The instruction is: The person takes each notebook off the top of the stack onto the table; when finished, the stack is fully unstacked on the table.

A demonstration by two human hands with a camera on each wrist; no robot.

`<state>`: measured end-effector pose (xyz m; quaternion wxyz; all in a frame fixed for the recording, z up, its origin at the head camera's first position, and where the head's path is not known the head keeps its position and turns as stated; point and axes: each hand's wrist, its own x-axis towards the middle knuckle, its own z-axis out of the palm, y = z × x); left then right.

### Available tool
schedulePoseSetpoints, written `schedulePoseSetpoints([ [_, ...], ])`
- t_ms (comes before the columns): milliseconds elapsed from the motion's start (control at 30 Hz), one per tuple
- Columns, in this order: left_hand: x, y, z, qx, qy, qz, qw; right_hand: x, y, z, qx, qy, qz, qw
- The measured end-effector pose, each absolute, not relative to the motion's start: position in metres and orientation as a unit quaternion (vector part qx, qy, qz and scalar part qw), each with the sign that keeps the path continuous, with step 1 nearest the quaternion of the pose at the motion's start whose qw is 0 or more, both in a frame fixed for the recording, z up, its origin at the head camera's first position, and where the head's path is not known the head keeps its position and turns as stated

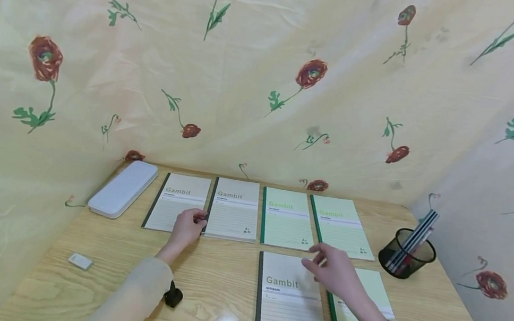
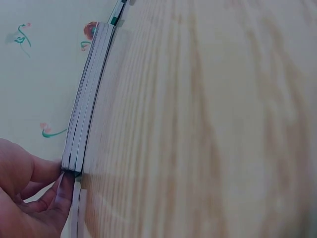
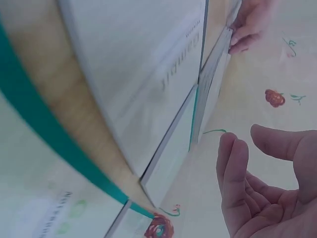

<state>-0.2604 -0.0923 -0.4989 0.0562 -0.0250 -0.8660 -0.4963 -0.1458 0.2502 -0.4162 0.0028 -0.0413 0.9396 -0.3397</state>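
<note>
My left hand [image 1: 188, 225] is at the back row, between two white Gambit notebooks with dark spines. Its thumb and fingertips pinch the spine-side corner of the right one [image 1: 233, 214], which shows in the left wrist view as a small stack of notebooks [image 2: 89, 99]. The left notebook [image 1: 176, 207] lies just beside it. My right hand [image 1: 335, 269] hovers with fingers loosely bent and nothing between them. Below it are a dark-spined notebook [image 1: 288, 314] and a green-spined one [image 1: 373, 287], partly hidden by the forearm. Two green-spined notebooks [image 1: 288, 220] continue the back row.
A white rounded case [image 1: 123, 189] lies at the back left. A small white eraser-like block [image 1: 80, 261] is on the wooden table [image 1: 203, 282] at left. At right stands a black mesh cup [image 1: 405, 262] with several pens. Flower-patterned cloth [image 1: 248, 74] rises behind the table.
</note>
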Motion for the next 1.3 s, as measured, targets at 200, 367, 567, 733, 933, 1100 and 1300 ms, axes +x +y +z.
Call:
schedulePoseSetpoints([
  [200, -0.260, -0.091, -0.499, -0.027, -0.868, -0.493, 0.057, -0.186, 0.237, -0.414, -0.055, 0.940, -0.338, -0.008],
  [367, -0.260, -0.091, -0.499, -0.028, -0.870, -0.490, 0.056, -0.217, 0.224, -0.420, -0.052, 0.933, -0.357, -0.004],
  [567, -0.259, -0.091, -0.498, -0.032, -0.871, -0.487, 0.057, -0.248, 0.200, -0.431, -0.041, 0.931, -0.363, 0.002],
  [733, -0.260, -0.091, -0.500, -0.030, -0.868, -0.492, 0.058, -0.267, 0.183, -0.444, -0.036, 0.922, -0.385, 0.004],
  [933, -0.261, -0.091, -0.501, -0.030, -0.869, -0.491, 0.058, -0.281, 0.167, -0.460, -0.019, 0.919, -0.393, 0.007],
  [1100, -0.261, -0.091, -0.499, -0.021, -0.869, -0.491, 0.053, -0.286, 0.154, -0.472, -0.001, 0.917, -0.398, 0.019],
  [1300, -0.261, -0.092, -0.498, -0.017, -0.869, -0.491, 0.054, -0.289, 0.143, -0.479, 0.015, 0.920, -0.391, 0.017],
])
